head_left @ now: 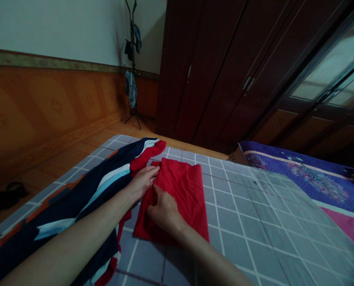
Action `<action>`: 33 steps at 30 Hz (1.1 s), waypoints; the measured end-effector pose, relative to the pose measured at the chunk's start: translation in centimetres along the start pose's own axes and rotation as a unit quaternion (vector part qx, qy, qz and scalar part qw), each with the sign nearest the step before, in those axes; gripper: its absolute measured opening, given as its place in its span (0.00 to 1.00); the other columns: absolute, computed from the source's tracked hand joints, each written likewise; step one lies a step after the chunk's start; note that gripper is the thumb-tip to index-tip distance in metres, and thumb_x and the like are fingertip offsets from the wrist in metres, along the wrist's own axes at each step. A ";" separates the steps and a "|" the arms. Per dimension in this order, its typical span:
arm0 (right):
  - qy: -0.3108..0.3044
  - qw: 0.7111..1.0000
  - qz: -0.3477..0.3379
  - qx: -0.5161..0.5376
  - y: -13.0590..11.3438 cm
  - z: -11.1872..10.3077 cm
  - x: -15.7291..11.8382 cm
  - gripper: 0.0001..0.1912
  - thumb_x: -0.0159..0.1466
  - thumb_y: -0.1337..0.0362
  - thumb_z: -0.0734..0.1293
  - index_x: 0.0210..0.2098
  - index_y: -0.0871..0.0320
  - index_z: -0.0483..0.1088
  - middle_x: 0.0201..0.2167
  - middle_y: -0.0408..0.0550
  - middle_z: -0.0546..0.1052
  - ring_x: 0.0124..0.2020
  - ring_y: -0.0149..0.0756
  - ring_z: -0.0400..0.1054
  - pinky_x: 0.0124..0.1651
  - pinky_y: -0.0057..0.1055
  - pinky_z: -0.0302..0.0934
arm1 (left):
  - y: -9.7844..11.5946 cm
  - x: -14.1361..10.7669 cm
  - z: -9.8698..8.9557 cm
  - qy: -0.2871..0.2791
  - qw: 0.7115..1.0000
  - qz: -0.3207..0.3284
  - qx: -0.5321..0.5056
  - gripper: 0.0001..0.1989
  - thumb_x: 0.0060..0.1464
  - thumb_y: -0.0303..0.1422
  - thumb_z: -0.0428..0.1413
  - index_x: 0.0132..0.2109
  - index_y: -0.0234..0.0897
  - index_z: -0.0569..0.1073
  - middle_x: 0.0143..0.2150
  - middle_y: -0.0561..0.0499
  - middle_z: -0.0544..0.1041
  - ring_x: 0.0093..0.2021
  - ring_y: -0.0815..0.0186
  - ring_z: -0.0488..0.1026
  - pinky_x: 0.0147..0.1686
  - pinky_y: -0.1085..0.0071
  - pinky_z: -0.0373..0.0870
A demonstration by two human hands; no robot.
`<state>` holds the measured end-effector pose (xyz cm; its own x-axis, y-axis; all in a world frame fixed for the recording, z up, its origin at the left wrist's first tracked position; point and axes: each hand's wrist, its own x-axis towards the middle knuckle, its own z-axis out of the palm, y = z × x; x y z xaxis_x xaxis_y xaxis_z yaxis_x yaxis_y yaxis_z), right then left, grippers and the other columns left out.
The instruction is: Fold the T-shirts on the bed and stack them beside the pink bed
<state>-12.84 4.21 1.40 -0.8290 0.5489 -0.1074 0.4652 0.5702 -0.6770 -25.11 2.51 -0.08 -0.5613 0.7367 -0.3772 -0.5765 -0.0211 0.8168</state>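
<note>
A red folded garment (184,178) lies as a wrinkled rectangle on the grey checked bedspread. My left hand (144,182) is at its upper left edge, fingers closed on the fabric there; the fingertips are partly hidden. Just below and to the right, my right hand (165,208) rests on the garment, its index finger pointing at that same left edge and its thumb spread apart. To the left, under and beside my left forearm, stretches a pile of dark blue clothing (111,169) with white, light blue and red parts.
The checked bedspread (242,214) spreads to the right. Beyond it is a purple and pink flowered mattress (302,171). Dark wooden wardrobes (212,71) stand along the far side. A coat rack (132,59) with hanging items is in the corner. A black object (5,198) lies on the floor at left.
</note>
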 end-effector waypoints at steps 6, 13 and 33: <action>0.017 0.999 -0.028 -0.022 -0.3 -0.4 -1.3 0.26 0.51 0.71 0.60 0.50 0.56 0.67 0.33 0.47 0.77 0.33 0.37 0.70 0.34 0.28 0.57 | -0.3 0.4 0.0 -0.015 0.999 0.007 0.031 0.25 0.42 0.25 0.63 0.49 0.33 0.69 0.42 0.45 0.78 0.40 0.60 0.77 0.41 0.66 0.71; 0.026 0.998 -0.052 0.037 -1.3 -1.6 -1.9 0.27 0.50 0.73 0.60 0.50 0.56 0.70 0.30 0.43 0.75 0.28 0.33 0.66 0.31 0.26 0.56 | 0.1 0.5 0.6 -0.072 0.993 0.043 0.087 0.24 0.41 0.29 0.63 0.48 0.37 0.70 0.45 0.46 0.76 0.46 0.58 0.74 0.47 0.63 0.68; -0.013 0.996 -0.087 -0.014 -0.6 0.1 -2.3 0.20 0.51 0.71 0.61 0.42 0.55 0.74 0.38 0.46 0.79 0.38 0.39 0.72 0.37 0.28 0.59 | 0.2 1.5 0.2 -0.117 0.985 0.114 0.046 0.25 0.37 0.23 0.61 0.48 0.33 0.73 0.47 0.45 0.77 0.47 0.58 0.74 0.50 0.64 0.66</action>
<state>-11.22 2.54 2.03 -0.9054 0.4244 -0.0097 0.3221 0.6718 -0.6670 -25.93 3.80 -0.39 -0.5116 0.8558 -0.0763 -0.3879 -0.1508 0.9093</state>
